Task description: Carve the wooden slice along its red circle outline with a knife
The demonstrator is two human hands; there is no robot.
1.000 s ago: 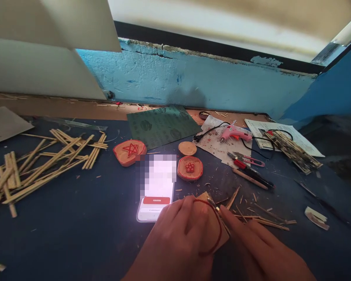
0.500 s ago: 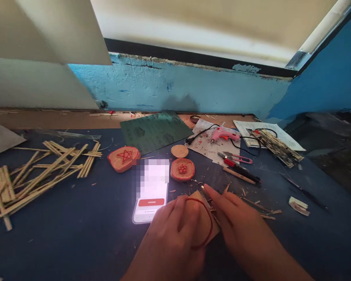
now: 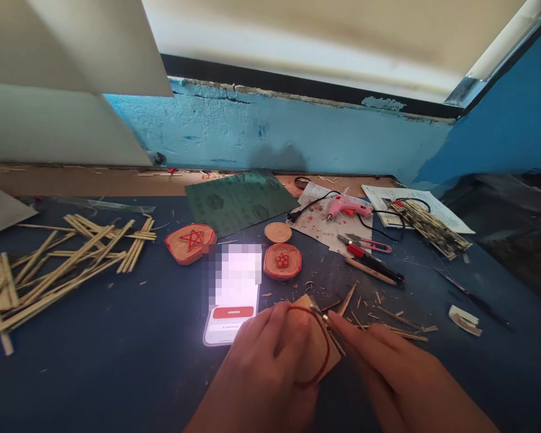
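Note:
My left hand (image 3: 264,355) presses and grips a wooden block (image 3: 319,344) with a thick red curved line drawn on its face. My right hand (image 3: 392,361) holds a carving tool (image 3: 322,314); only its small metal end shows past my fingertips, and most of its handle is hidden. The tool's tip meets the block's upper right edge, just outside the red line. Just left of my left hand lies a lit phone (image 3: 232,331). Beyond the block sits a carved wooden piece with a red flower (image 3: 282,261).
Left are loose wooden sticks (image 3: 76,270) and a red-star piece (image 3: 192,243). Behind are a small wooden disc (image 3: 278,232), green sheet (image 3: 238,201) and pink glue gun (image 3: 348,206). Right are a red cutter (image 3: 358,253), wooden-handled tool (image 3: 370,272), stick bundle (image 3: 426,225) and shavings.
My right hand has brought the tool tip down and toward me, from just beyond the block onto its upper right edge. My left hand still holds the block.

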